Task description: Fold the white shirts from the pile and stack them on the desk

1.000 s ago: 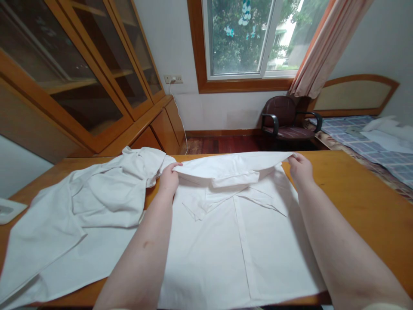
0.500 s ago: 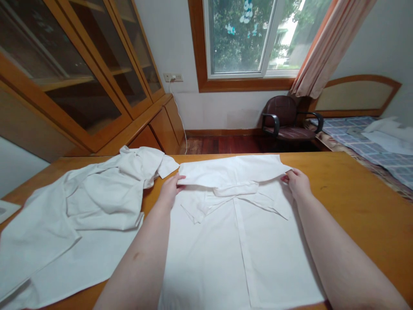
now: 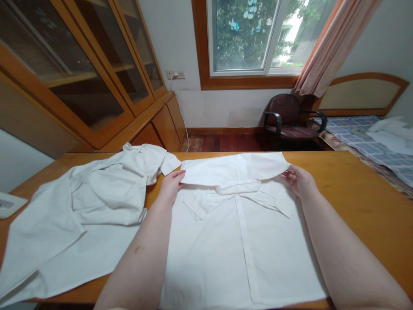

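A white collared garment, like a lab coat (image 3: 213,254), lies front up on the wooden table before me, its far part folded over toward me above the collar. My left hand (image 3: 172,184) pinches the left end of this folded band. At the band's right end, my right hand (image 3: 298,178) grips the edge between thumb and fingers. The collar (image 3: 238,187) shows just below the band, with its lapels spread on the front. Left of my left arm, a second white garment (image 3: 106,193) lies loosely crumpled.
The wooden table (image 3: 361,206) extends to my right. A white object (image 3: 11,206) sits at its left edge. Past the far edge are a glass-door cabinet (image 3: 125,116), an office chair (image 3: 287,116) and a bed (image 3: 377,137). A white cord (image 3: 180,107) hangs from a wall socket.
My right hand has shifted slightly along the band's right end, and its fingers have changed position. My left hand stays at the left end. The whole view has tilted a little.
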### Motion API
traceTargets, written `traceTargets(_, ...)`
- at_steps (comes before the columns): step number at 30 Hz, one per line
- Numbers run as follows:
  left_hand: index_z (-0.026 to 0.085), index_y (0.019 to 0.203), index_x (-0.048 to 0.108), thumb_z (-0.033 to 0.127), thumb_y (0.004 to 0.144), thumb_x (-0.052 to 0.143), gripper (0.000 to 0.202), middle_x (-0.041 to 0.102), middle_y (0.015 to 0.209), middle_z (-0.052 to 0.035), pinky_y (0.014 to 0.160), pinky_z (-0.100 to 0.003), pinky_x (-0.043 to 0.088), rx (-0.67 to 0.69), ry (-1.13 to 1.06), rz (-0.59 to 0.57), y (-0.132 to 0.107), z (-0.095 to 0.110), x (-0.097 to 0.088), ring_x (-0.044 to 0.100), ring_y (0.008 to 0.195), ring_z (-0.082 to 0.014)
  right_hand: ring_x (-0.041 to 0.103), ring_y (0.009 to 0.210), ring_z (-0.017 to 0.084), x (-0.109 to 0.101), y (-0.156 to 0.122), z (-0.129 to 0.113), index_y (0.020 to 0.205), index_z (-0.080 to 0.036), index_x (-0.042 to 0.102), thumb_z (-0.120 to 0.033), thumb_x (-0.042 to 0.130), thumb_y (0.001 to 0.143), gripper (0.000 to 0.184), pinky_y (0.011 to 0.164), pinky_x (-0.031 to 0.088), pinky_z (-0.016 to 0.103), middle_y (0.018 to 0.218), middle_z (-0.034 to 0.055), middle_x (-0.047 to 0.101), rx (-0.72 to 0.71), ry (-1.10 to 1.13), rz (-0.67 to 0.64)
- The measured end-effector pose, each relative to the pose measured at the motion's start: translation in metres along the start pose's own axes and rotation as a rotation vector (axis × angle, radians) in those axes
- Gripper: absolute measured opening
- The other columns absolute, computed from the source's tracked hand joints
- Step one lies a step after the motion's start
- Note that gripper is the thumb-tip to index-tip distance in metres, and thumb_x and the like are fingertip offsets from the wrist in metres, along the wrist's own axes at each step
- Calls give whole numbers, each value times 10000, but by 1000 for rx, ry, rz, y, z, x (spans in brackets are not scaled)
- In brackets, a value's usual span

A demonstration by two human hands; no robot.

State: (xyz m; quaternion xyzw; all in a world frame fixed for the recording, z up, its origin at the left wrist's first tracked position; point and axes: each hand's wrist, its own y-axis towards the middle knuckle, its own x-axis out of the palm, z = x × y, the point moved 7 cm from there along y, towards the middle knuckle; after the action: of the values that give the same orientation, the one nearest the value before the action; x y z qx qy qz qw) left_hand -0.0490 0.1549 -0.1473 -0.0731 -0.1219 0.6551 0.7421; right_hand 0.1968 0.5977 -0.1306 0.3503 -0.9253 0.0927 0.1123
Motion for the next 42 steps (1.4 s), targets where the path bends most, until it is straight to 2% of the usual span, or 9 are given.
traceTargets(6,150,835,671,95,654,636,193,662,788,-37,614,-196,529,-16,-166,-27,-15,19,2,628,689,-109,618,613,155,-16,5,-8,800,-172,659,-312,591,747,164,497,532,245,690,39,664,11,79,67)
traceTargets(11,162,772,615,16,668,550,190,606,705,-5,508,-122,486,-193,-250,-69,-18,14,-1,565,557,-57,590,546,109,-25,5,-11,804,-174,648,-205,650,721,88,380,468,160,712,23,657,70,21,41)
traceTargets(15,187,771,552,14,639,509,221,561,664,21,494,-141,483,-167,71,-60,-17,10,-8,552,525,-67,577,501,94,-28,-4,-4,875,-176,630,-129,678,704,184,367,463,150,703,14,654,208,-138,16)
traceTargets(21,200,736,547,62,576,583,214,602,766,-18,547,-242,514,-120,492,47,-14,4,-14,620,659,-162,624,587,162,-35,-9,7,837,-183,583,-76,704,630,263,472,557,245,705,46,642,272,-389,182)
traceTargets(25,206,778,582,180,598,658,197,648,831,-41,618,-274,514,-55,678,104,-9,7,-19,645,756,-208,618,599,177,-35,-5,9,737,-179,608,-221,691,658,123,482,539,253,706,70,646,223,-570,173)
traceTargets(29,197,973,609,354,674,674,345,681,940,-75,627,-263,510,32,890,114,-6,13,-18,664,756,-203,583,500,178,-36,-3,5,713,-177,621,-379,653,686,207,454,474,279,635,63,632,179,-856,180)
traceTargets(32,188,1051,592,349,727,645,366,669,1009,-92,564,-246,513,-11,797,60,-7,9,-15,660,699,-175,551,460,175,-35,-3,-4,677,-174,619,-430,597,716,260,462,421,284,554,52,600,147,-1064,207)
traceTargets(35,174,912,611,325,761,613,213,658,834,-48,550,-255,525,-78,648,-25,-9,4,-14,600,555,-128,545,505,183,-36,-4,-14,665,-170,628,-473,556,730,318,493,385,285,541,52,594,97,-1186,239)
traceTargets(42,169,735,551,300,745,614,146,479,583,46,493,-229,504,-232,525,-98,-15,-4,-18,401,394,-49,549,576,185,-44,-3,-14,755,-149,659,-435,537,708,315,514,365,275,649,63,629,80,-1130,270)
